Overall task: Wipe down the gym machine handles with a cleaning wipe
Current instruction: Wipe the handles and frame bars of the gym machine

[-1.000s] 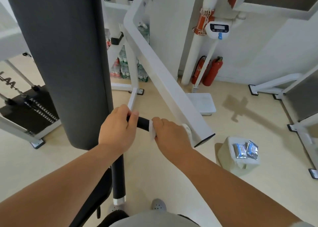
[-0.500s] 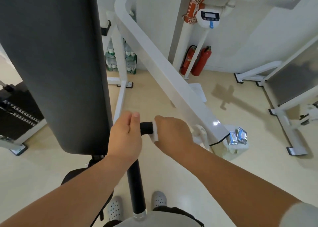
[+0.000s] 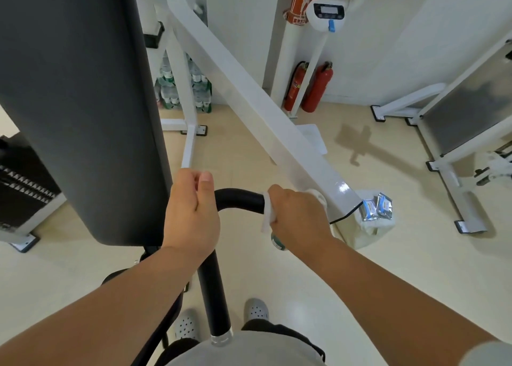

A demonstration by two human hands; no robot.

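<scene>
Wiping is progressing outward along the curved black padded handle [image 3: 239,196]. Seen from the head camera, a longer bare stretch of that handle is now showing between the two hands than a second ago. So the right hand [image 3: 300,217] is sliding away from the left hand [image 3: 191,216], toward the handle's outer end, where the slanting white metal machine arm [image 3: 249,94] is meeting it. By my reading the middle stretch is already cleaned, while the parts under both hands are still waiting.

The left hand is curling round the handle's bend, thumb lying on top, steadying it. The right hand is wrapping its fingers round the handle and squeezing the thin white cleaning wipe [image 3: 266,213] against it. One edge of the wipe is sticking out on the side facing the left hand.
</scene>
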